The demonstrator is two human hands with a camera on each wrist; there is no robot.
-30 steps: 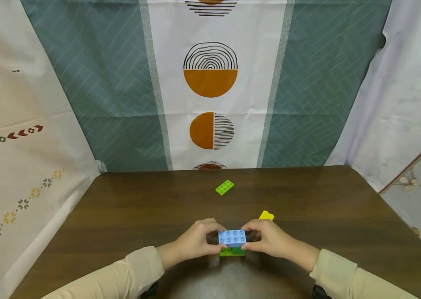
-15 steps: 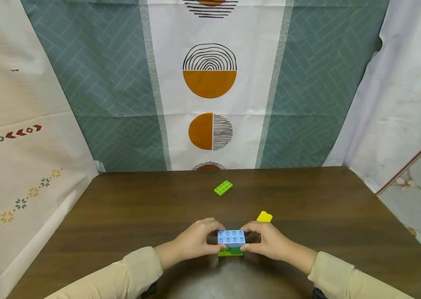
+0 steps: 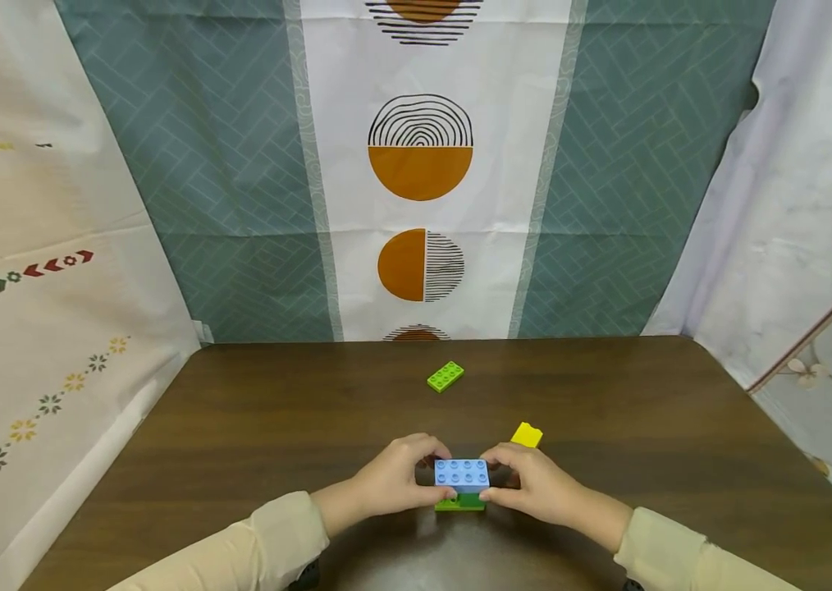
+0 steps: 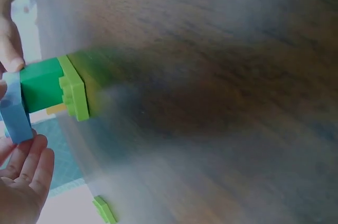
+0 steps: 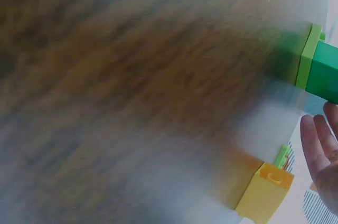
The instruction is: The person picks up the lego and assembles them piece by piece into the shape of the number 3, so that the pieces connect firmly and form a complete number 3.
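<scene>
A light blue eight-stud toy building brick tops a small stack. Beneath it is a green brick, which sits on a lime green studded plate on the table. From the left, my left hand pinches one end of the blue brick between thumb and fingers. My right hand pinches the opposite end the same way. The blue brick looks slightly tilted against the green one in the left wrist view. In the right wrist view the blue brick is out of frame; the green brick shows at the edge.
Just behind my right hand lies a yellow brick, partly covered by that hand in the head view. Farther back on the dark wooden table is a loose lime plate. Patterned cloth hangs behind the table and at both sides.
The head view has shifted slightly. Both hands keep their hold on the blue brick on the stack, with no clear movement.
</scene>
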